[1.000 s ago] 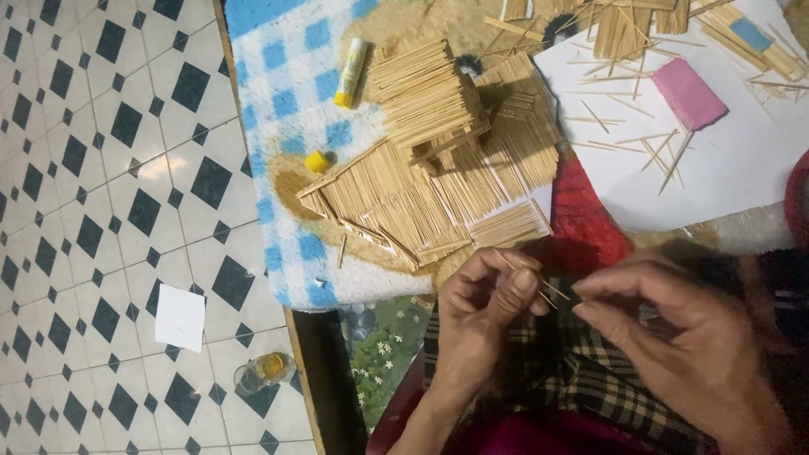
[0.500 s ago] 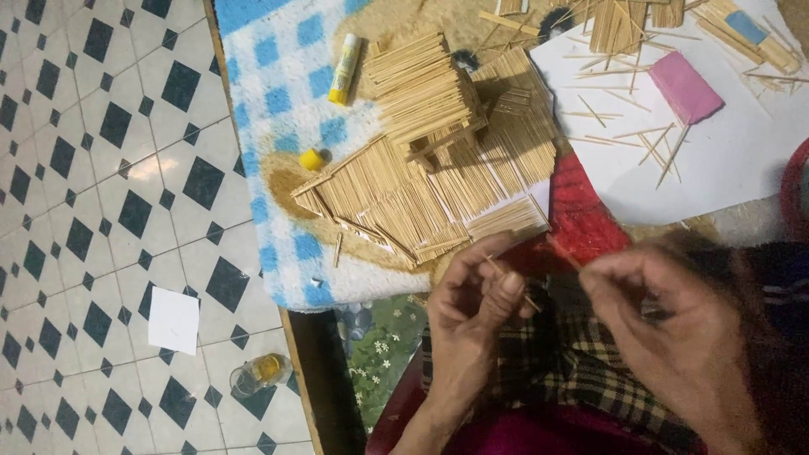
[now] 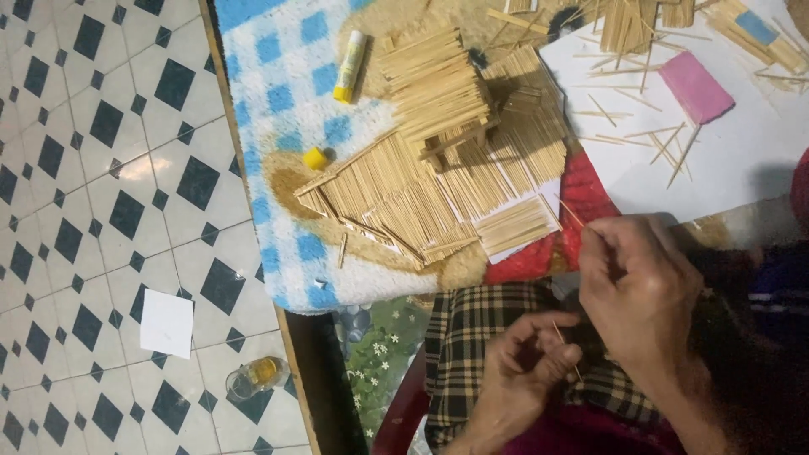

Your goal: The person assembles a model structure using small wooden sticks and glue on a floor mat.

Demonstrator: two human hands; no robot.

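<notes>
Left hand [image 3: 527, 358] low over the checked lap, grip pinched shut on a thin wooden stick [image 3: 566, 349]. Right hand [image 3: 640, 286] hovers just above, fingers curled; whether they clamp anything I cannot tell. Stick house [image 3: 438, 168] sits near the bench edge, blue-checked mat [image 3: 278, 93] beneath. Right forearm cut off.
</notes>
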